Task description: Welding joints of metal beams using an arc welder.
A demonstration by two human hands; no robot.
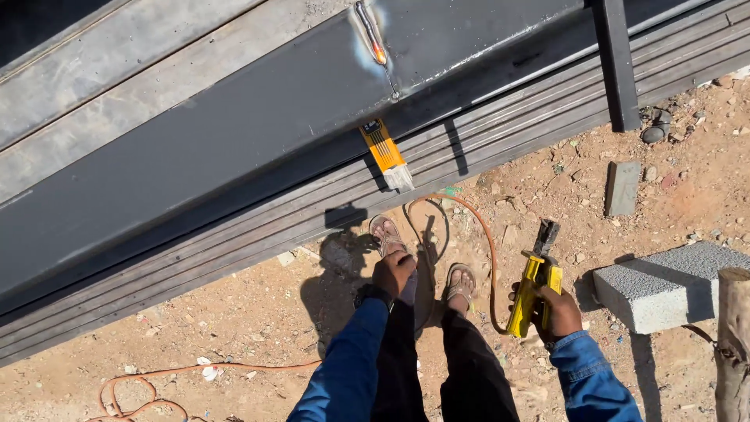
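Observation:
My right hand (559,312) grips a yellow electrode holder (533,287) with black jaws, held out beside my right leg. An orange cable (486,234) runs from the holder across the dirt. My left hand (393,273) hangs closed near my left knee, with a small grey thing partly hidden under it. I stand in sandals in front of a long dark steel beam (195,148). A fresh weld seam (373,37) on the beam still glows orange at its lower end. A yellow packet of welding rods (384,152) lies on the stacked steel sections just below the seam.
Stacked steel sections (258,227) run diagonally under the beam. A grey concrete block (664,285) lies at the right, a wooden post (734,344) beside it. A small flat stone (623,187) and a dark upright bar (621,62) are at upper right. Orange cable coils (133,391) lie at lower left.

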